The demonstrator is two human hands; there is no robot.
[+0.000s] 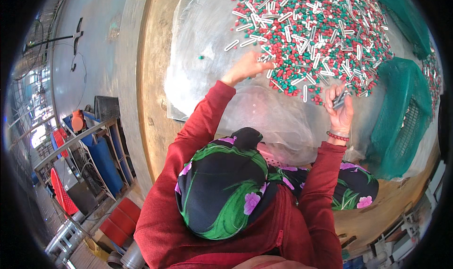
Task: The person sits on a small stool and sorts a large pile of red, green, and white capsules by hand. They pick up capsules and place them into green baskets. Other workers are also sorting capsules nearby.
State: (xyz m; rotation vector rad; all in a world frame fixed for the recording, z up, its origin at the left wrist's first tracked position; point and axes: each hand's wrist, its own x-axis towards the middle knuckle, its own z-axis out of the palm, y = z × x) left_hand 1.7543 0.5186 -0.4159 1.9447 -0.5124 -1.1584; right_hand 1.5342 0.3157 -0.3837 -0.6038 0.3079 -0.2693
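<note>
Here two hands work one uncountable bead pile (316, 33): left hand (247, 67) pinches beads, right hand (339, 109) grips several metal tubes (339, 99).

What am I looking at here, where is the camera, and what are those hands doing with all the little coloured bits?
This is one picture from a wide fisheye camera looking straight down on a person at work, so straight edges bend near the rim. There is no machine, just a person in a red top and a flowered headscarf using two bare hands. They sit at a big round table covered with a clear plastic sheet. On it lies a large pile of small red and green pieces mixed with thin white and silvery sticks. The left hand reaches into the near edge of the pile. The right hand, with a red bead bracelet at the wrist, holds a small bundle of the sticks in its fingers. Green mesh bags lie to the right.
</note>
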